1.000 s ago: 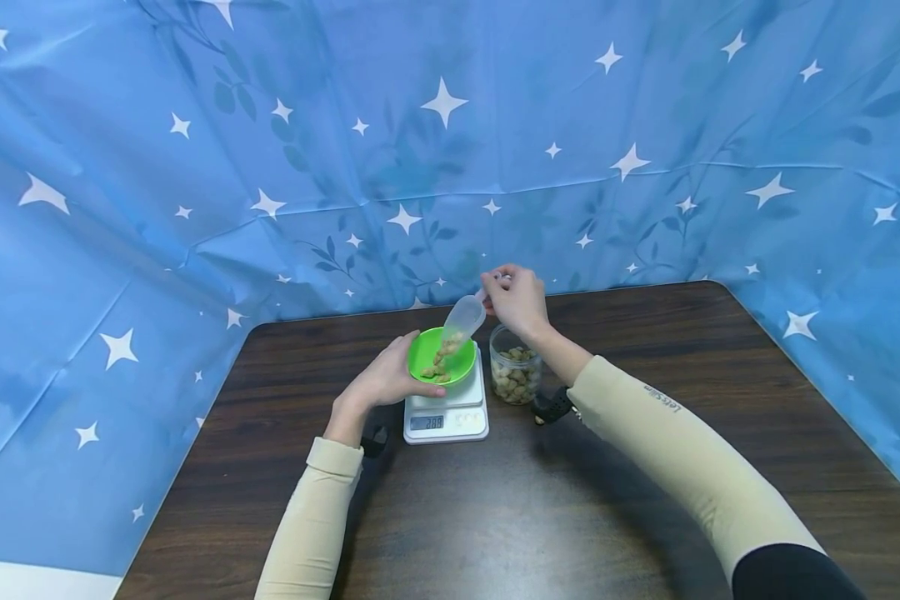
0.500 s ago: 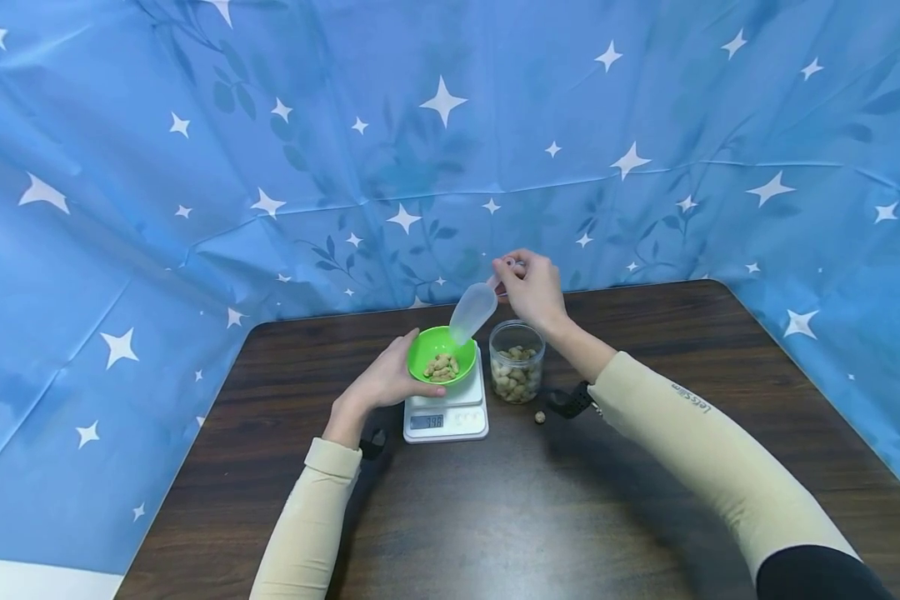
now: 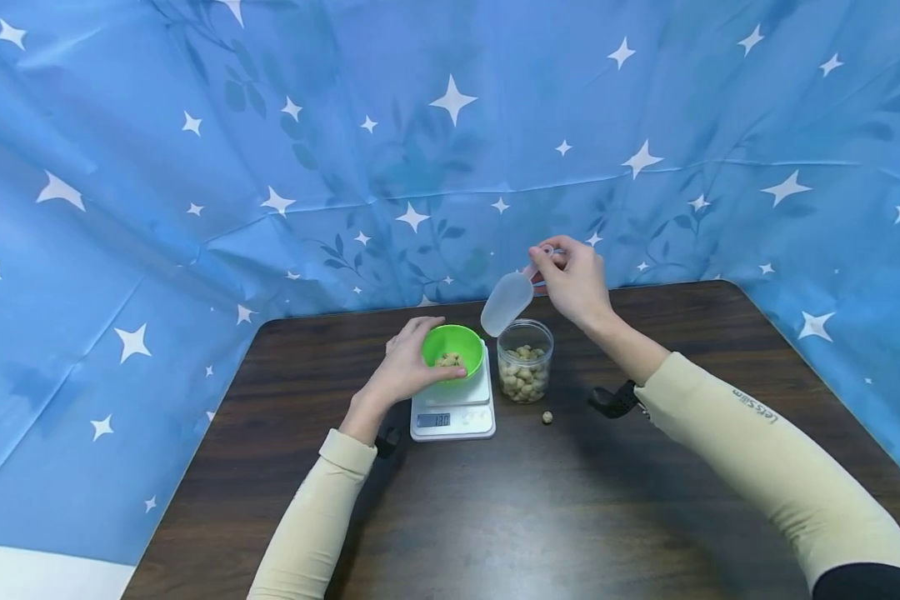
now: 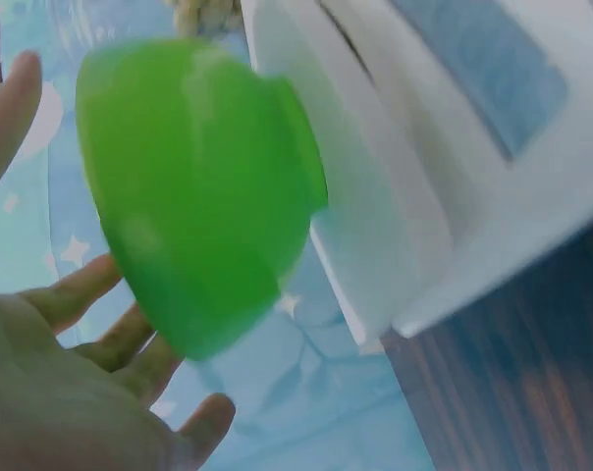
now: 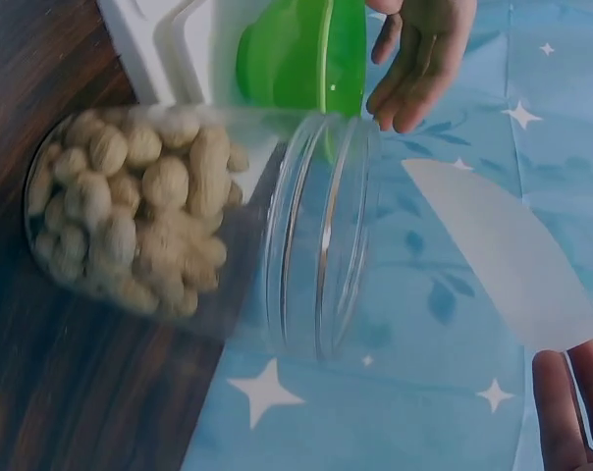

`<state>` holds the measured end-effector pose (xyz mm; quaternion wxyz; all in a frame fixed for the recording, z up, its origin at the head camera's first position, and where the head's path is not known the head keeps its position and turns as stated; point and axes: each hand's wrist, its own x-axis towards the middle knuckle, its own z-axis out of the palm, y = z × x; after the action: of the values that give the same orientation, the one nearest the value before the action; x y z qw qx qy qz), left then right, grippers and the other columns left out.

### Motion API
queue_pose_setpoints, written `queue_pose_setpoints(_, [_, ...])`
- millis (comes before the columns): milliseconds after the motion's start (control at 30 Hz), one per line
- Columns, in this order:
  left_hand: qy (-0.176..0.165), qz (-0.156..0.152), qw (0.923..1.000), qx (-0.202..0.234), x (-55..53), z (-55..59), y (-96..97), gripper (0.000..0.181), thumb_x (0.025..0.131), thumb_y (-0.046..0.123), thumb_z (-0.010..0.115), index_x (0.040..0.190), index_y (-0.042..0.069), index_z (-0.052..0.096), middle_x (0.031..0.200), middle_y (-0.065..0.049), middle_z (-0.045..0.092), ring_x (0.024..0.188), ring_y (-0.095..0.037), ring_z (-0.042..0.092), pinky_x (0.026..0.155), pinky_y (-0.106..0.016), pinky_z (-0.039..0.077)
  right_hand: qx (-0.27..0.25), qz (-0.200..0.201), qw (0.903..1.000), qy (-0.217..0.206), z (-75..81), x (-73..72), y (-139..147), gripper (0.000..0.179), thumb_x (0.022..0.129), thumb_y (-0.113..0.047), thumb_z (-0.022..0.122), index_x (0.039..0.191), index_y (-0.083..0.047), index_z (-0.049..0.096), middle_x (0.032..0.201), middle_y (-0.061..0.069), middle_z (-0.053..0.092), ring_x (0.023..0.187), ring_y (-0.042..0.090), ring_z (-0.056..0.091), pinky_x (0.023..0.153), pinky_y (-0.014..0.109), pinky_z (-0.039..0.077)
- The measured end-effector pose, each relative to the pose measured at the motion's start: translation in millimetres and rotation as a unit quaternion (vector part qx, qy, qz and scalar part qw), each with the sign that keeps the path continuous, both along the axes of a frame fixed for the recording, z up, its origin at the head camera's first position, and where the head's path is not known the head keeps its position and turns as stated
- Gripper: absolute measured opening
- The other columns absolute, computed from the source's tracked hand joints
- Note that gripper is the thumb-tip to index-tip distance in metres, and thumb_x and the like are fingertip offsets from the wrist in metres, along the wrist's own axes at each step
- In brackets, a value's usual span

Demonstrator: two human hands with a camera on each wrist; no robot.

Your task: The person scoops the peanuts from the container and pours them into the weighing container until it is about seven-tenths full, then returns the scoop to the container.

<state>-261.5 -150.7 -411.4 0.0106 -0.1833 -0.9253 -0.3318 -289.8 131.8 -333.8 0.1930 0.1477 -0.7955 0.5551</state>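
My left hand stands around the green bowl, thumb on the near side and fingers on the far side. In the left wrist view its fingers are spread, with the thumb off the bowl and the fingertips close to the rim. Several peanuts lie in the bowl, which sits on the white kitchen scale with its display lit. My right hand pinches the handle of a translucent scoop, tilted mouth down above the left side of the clear jar. No peanuts show in the scoop.
The jar, lidless and partly filled with peanuts, stands just right of the scale. One loose peanut lies on the dark wooden table in front of it. A blue starry cloth hangs behind the table's back edge.
Peanuts slid from the scoop into the bowl, and the scoop then moved up and right with my right hand. The scale's reading changed. My left hand has loosened from the bowl and risen slightly.
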Motion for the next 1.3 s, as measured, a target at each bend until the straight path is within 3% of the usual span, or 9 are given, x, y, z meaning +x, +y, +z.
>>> queue_pose_setpoints(167, [0.032, -0.016, 0.9992, -0.018, -0.9, -0.4, 18.0, 0.087, 0.082, 0.054, 0.084, 0.152, 0.015, 0.049, 0.150, -0.005, 0.048, 0.139, -0.025, 0.043, 0.116, -0.056, 0.020, 0.043, -0.019, 0.9987, 0.020, 6.2, 4.4, 13, 0.030, 0.107, -0.025, 0.059, 0.115, 0.003, 0.067, 0.089, 0.016, 0.076, 0.078, 0.025, 0.074, 0.068, 0.030, 0.061])
queue_pose_setpoints(333, [0.045, -0.037, 0.9977, -0.034, -1.2, 2.4, 36.0, 0.084, 0.084, 0.056, 0.080, 0.151, 0.014, 0.050, 0.150, -0.005, 0.049, 0.139, -0.024, 0.043, 0.115, -0.057, 0.021, 0.109, -0.035, 0.9898, 0.085, 8.1, 7.9, 20, 0.027, 0.106, -0.022, 0.060, 0.111, 0.004, 0.068, 0.082, 0.013, 0.075, 0.072, 0.027, 0.073, 0.059, 0.018, 0.054])
queue_pose_setpoints(400, [0.046, -0.048, 0.9969, -0.041, -1.8, 4.4, 43.7, 0.085, 0.085, 0.058, 0.078, 0.152, 0.014, 0.049, 0.152, -0.005, 0.049, 0.141, -0.025, 0.042, 0.116, -0.058, 0.021, 0.148, -0.037, 0.9812, 0.118, 7.0, 9.6, 20, 0.024, 0.106, -0.020, 0.061, 0.108, 0.003, 0.068, 0.080, 0.011, 0.075, 0.063, 0.025, 0.069, 0.049, 0.017, 0.044])
queue_pose_setpoints(500, [0.043, -0.061, 0.9959, -0.050, -3.7, 6.2, 54.6, 0.086, 0.087, 0.061, 0.074, 0.153, 0.013, 0.047, 0.153, -0.006, 0.047, 0.143, -0.026, 0.040, 0.117, -0.058, 0.021, 0.203, -0.035, 0.9660, 0.156, 2.5, 11.7, 18, 0.019, 0.105, -0.017, 0.062, 0.105, 0.000, 0.069, 0.079, 0.009, 0.075, 0.055, 0.021, 0.064, 0.043, 0.027, 0.035])
queue_pose_setpoints(800, [0.010, -0.073, 0.9959, -0.053, -8.8, 4.7, 72.5, 0.090, 0.087, 0.064, 0.073, 0.156, 0.014, 0.044, 0.156, -0.004, 0.046, 0.144, -0.020, 0.039, 0.118, -0.058, 0.019, 0.333, -0.010, 0.9150, 0.228, -17.2, 18.5, 5, 0.012, 0.102, -0.012, 0.066, 0.102, 0.000, 0.067, 0.072, 0.009, 0.067, 0.051, 0.020, 0.057, 0.046, 0.039, 0.047])
queue_pose_setpoints(900, [0.005, -0.080, 0.9955, -0.051, -10.0, 4.7, 76.4, 0.092, 0.086, 0.064, 0.074, 0.156, 0.012, 0.043, 0.156, -0.004, 0.046, 0.144, -0.021, 0.040, 0.118, -0.059, 0.019, 0.350, -0.007, 0.9048, 0.243, -23.1, 19.8, 2, 0.010, 0.100, -0.010, 0.068, 0.101, -0.001, 0.066, 0.068, 0.008, 0.065, 0.049, 0.020, 0.056, 0.043, 0.038, 0.045])
queue_pose_setpoints(1000, [0.003, -0.081, 0.9950, -0.058, -10.8, 5.2, 79.1, 0.093, 0.085, 0.063, 0.076, 0.156, 0.012, 0.043, 0.156, -0.004, 0.047, 0.144, -0.020, 0.041, 0.117, -0.060, 0.019, 0.356, -0.008, 0.9020, 0.244, -27.6, 19.5, 0, 0.010, 0.100, -0.011, 0.069, 0.100, -0.001, 0.066, 0.064, 0.007, 0.062, 0.046, 0.020, 0.054, 0.041, 0.037, 0.043])
queue_pose_setpoints(1300, [0.003, -0.086, 0.9935, -0.074, -10.9, 4.3, 86.8, 0.092, 0.086, 0.060, 0.078, 0.156, 0.011, 0.043, 0.150, -0.003, 0.054, 0.136, -0.018, 0.051, 0.116, -0.062, 0.020, 0.356, -0.013, 0.9129, 0.198, -36.9, 13.9, 0, 0.010, 0.100, -0.010, 0.068, 0.100, -0.001, 0.067, 0.068, 0.008, 0.066, 0.047, 0.020, 0.056, 0.042, 0.038, 0.045])
